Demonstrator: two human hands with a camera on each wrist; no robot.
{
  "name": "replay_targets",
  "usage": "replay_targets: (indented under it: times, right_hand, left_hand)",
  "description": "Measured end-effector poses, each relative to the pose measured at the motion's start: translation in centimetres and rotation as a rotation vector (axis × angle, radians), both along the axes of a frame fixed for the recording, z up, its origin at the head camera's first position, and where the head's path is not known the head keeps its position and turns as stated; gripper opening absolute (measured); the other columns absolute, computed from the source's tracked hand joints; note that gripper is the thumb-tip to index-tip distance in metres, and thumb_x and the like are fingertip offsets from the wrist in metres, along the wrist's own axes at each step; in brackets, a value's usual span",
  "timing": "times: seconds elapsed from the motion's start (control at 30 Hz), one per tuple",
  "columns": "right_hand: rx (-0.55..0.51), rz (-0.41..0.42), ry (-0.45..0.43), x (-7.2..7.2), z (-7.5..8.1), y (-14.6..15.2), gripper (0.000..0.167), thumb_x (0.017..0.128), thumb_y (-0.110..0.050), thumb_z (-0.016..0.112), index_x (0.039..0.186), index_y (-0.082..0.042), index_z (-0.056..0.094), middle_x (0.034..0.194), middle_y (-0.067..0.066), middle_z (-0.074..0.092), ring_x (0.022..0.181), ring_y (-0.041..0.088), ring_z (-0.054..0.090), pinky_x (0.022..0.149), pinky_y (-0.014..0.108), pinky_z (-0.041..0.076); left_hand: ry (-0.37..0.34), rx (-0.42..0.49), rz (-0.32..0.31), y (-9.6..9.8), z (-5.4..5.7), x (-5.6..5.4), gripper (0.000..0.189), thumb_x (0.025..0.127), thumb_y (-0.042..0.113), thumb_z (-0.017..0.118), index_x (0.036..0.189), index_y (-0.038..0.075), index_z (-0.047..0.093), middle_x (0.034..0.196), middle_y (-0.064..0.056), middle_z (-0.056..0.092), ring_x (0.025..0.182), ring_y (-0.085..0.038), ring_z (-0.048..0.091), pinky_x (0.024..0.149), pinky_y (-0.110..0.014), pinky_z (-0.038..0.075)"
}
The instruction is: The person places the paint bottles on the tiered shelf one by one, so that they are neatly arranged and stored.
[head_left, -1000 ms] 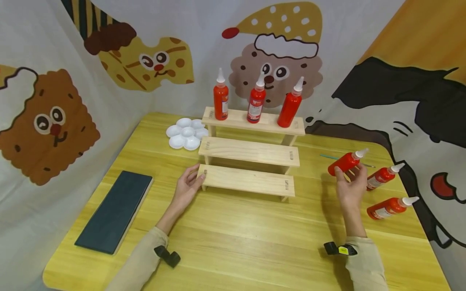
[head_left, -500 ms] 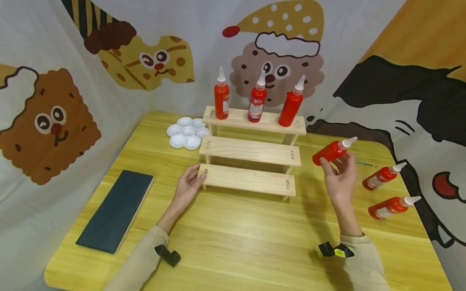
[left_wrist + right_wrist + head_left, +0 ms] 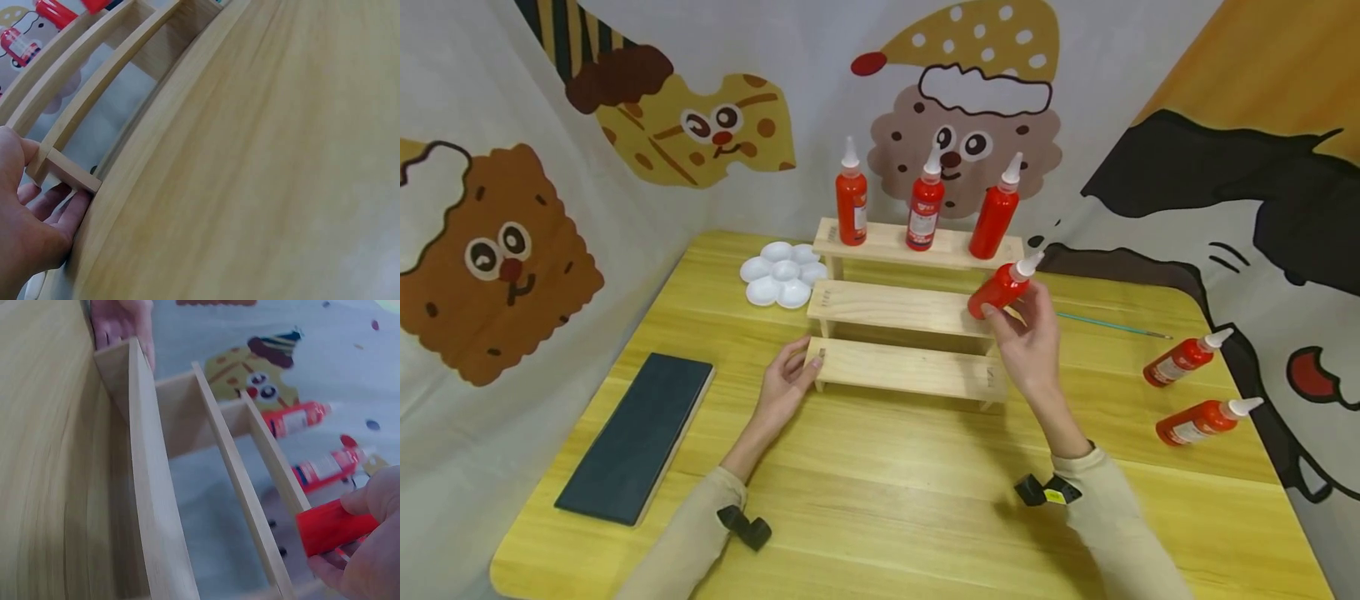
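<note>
- Right hand (image 3: 1030,337) grips a red paint bottle (image 3: 1000,287), fingers and thumb curled round its body, nozzle tilted up and to the right.
- Over the last second that hand has carried the bottle left from the table's right side; it is now in the air over the right end of the middle step of the wooden stepped rack (image 3: 910,308).
- Left hand (image 3: 786,383) has not moved: fingers wrapped on the left end of the lowest step, bracing the rack.
- Top step carries three upright red bottles (image 3: 925,204); middle and lowest steps are bare.
- Two more bottles (image 3: 1183,360) lie on the table (image 3: 880,517) to the right.
- Judgement: the held bottle looks bound for the middle step.
</note>
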State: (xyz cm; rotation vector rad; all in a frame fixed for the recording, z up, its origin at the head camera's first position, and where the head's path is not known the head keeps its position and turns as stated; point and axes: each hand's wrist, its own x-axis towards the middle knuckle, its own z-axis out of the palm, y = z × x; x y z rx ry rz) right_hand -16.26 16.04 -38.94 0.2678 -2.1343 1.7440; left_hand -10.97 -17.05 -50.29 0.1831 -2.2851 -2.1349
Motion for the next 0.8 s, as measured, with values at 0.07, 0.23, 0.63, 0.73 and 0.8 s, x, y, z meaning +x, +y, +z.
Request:
replay_targets:
  times: [0.07,0.23,0.63,0.73,0.8]
  right_hand:
    - [0.002,0.043,-0.005,-0.5,-0.1,-1.3,0.049,0.091,0.006,0.069,0.137,0.0,0.051,0.129,0.007,0.063,0.116,0.018,0.064,0.1,0.024,0.056]
    - [0.014,0.14,-0.033,-0.9,0.1,-4.4,0.05,0.092,0.004,0.07,0.137,-0.002,0.051,0.129,0.014,0.063,0.116,0.025,0.065,0.102,0.036,0.057]
    - [-0.005,0.292,-0.1,-2.5,-0.5,-10.3,0.049,0.092,-0.001,0.072,0.137,-0.003,0.052,0.129,0.018,0.063,0.117,0.034,0.064,0.102,0.044,0.057]
    - [-0.001,0.317,-0.114,-2.8,-0.6,-11.3,0.05,0.092,-0.001,0.072,0.137,-0.003,0.052,0.131,0.019,0.063,0.118,0.034,0.064,0.102,0.044,0.057]
    - [0.012,0.327,-0.122,-3.0,-0.7,-12.0,0.05,0.092,-0.001,0.072,0.137,-0.003,0.052,0.132,0.019,0.063,0.118,0.034,0.064,0.102,0.043,0.057]
  left_hand:
    - [-0.002,0.004,0.003,0.0,0.0,0.0,0.053,0.102,0.018,0.062,0.151,0.006,0.044,0.144,-0.026,0.054,0.136,-0.039,0.052,0.116,-0.045,0.045]
    - [0.0,0.014,0.002,0.1,0.1,-0.1,0.053,0.102,0.016,0.062,0.15,0.005,0.044,0.145,-0.026,0.053,0.136,-0.039,0.052,0.115,-0.045,0.045]
    - [-0.019,0.014,0.006,0.1,0.1,0.0,0.053,0.103,0.018,0.061,0.151,0.007,0.043,0.145,-0.025,0.054,0.135,-0.038,0.053,0.111,-0.039,0.049]
    - [-0.02,0.013,0.012,0.2,0.1,0.0,0.053,0.103,0.018,0.062,0.151,0.008,0.044,0.145,-0.025,0.054,0.135,-0.038,0.053,0.111,-0.04,0.05]
    - [-0.02,0.015,0.015,0.3,0.2,0.1,0.052,0.102,0.018,0.062,0.15,0.008,0.044,0.145,-0.024,0.054,0.135,-0.039,0.053,0.11,-0.04,0.05]
